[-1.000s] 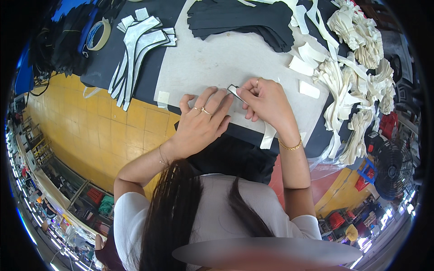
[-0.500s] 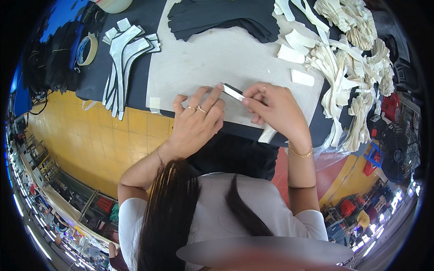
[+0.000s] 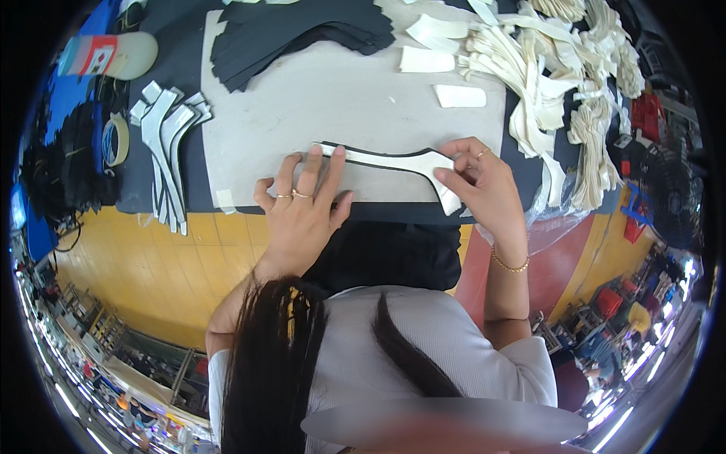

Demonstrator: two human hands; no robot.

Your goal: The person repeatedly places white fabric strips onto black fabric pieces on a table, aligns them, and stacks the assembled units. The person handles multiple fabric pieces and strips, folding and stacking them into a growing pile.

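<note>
A long curved white piece with black edging (image 3: 393, 162) lies across the grey board, narrow at its left end and flaring wide at the right. It looks like a cut piece of layered fabric or leather; the material I cannot make out. My left hand (image 3: 301, 204) has its fingers spread, with fingertips pressing on the narrow end. At the wide end, my right hand (image 3: 486, 185) pinches the piece between thumb and bent fingers. Below that grip, the tip of the flared end hangs toward the table's near edge.
Similar finished-looking pieces (image 3: 162, 151) lie stacked at the left, beside a tape roll (image 3: 115, 140) and a jar (image 3: 113, 55). Black cut panels (image 3: 302, 34) rest at the board's (image 3: 265, 113) far side. Cream strips (image 3: 522, 76) heap up on the right, near a fan (image 3: 669, 189).
My right hand has moved from the strip's middle out to its wide end, and the whole strip now shows. The left fingers stay on the narrow end. The view has shifted.
</note>
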